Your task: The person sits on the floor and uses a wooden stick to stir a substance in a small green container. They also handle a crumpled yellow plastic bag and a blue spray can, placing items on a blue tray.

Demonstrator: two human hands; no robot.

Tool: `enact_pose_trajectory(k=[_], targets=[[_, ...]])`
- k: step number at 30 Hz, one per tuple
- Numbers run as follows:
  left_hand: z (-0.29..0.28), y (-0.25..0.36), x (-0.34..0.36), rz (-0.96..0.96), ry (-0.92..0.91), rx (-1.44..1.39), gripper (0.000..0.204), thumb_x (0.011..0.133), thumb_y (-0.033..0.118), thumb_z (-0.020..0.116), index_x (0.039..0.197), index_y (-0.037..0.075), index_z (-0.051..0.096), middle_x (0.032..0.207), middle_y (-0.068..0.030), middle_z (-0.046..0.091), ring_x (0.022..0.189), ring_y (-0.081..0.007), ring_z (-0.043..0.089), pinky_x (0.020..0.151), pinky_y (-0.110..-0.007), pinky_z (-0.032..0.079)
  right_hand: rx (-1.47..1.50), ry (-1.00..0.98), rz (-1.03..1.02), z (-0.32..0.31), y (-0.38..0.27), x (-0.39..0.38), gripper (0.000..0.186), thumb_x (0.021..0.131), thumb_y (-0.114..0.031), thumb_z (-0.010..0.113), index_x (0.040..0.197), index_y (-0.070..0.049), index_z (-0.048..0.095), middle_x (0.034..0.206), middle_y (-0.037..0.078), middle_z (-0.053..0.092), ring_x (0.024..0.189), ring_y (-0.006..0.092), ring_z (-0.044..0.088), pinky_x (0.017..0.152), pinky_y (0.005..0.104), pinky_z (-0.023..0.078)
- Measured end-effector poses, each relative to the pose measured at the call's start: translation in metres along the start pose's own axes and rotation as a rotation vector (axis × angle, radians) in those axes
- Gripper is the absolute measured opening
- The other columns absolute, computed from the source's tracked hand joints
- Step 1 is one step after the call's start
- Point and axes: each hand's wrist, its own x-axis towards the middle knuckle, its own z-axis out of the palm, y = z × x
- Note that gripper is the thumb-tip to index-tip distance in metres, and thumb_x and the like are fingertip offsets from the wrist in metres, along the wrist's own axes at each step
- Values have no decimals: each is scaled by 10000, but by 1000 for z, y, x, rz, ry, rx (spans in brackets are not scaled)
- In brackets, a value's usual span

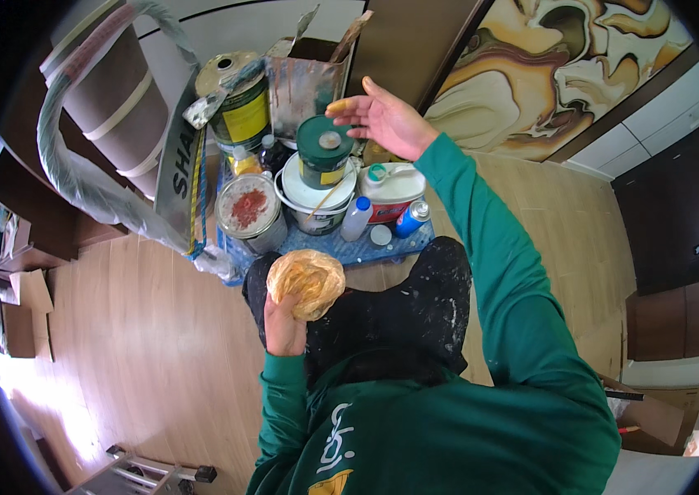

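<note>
We are losing most fingers of the left hand [285, 330] behind the crinkly bundle [308, 283], and its insides are looking too blurry. The green tub [322, 157] is hiding some white lid [304, 195]; the bottom edge is cutting off the metal ladder [151, 468].

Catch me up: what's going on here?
A person has a yellowish, crumpled plastic bundle in the left hand, above their lap. The right hand is open and empty, close to a dark green tub; I can't tell whether they touch. The tub stands on a white bucket, among cans and bottles on a blue-covered platform.
</note>
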Motion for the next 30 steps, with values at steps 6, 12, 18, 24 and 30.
enact_pose_trajectory(k=[6, 12, 18, 24, 30], targets=[[0, -1, 0, 6, 27, 15, 564, 939, -93, 476, 1497, -11, 467, 1429, -155, 608, 1329, -319, 607, 1138, -466, 501, 204, -128, -18, 4, -10, -14, 813, 1084, -692, 333, 1401, -7, 632, 1415, 98, 655, 1257, 206, 609, 1047, 361, 490], [-3, 0, 0, -9, 15, 6, 558, 940, -90, 481, 1493, -13, 470, 1428, -159, 611, 1316, -315, 619, 1130, -457, 510, 173, -134, -85, -4, -12, -16, 598, 1085, -597, 467, 1038, -47, 695, 1372, 116, 673, 1202, 201, 633, 987, 353, 514], [-4, -1, -1, -18, 48, 3, 558, 942, -89, 485, 1495, -13, 464, 1428, -160, 610, 1313, -312, 621, 1121, -453, 517, -1055, 407, -630, -6, 16, 1, 257, 892, -256, 814, 931, -36, 686, 1374, 204, 635, 1250, 357, 596, 1059, 454, 477], [-11, -1, -1, -5, 41, -13, 559, 938, -96, 486, 1490, -15, 466, 1428, -163, 608, 1314, -313, 619, 1115, -450, 521, -939, 542, -639, -6, 27, 0, 263, 882, -279, 815, 843, -36, 723, 1399, 196, 612, 1220, 406, 575, 1037, 498, 471], [-13, 1, 0, -23, 36, 25, 573, 938, -66, 491, 1509, -29, 457, 1445, -175, 599, 1349, -329, 591, 1166, -473, 476, -1009, 433, -546, -1, 29, 8, 219, 844, -244, 848, 825, -68, 718, 1399, 218, 600, 1273, 447, 544, 1070, 506, 461]])
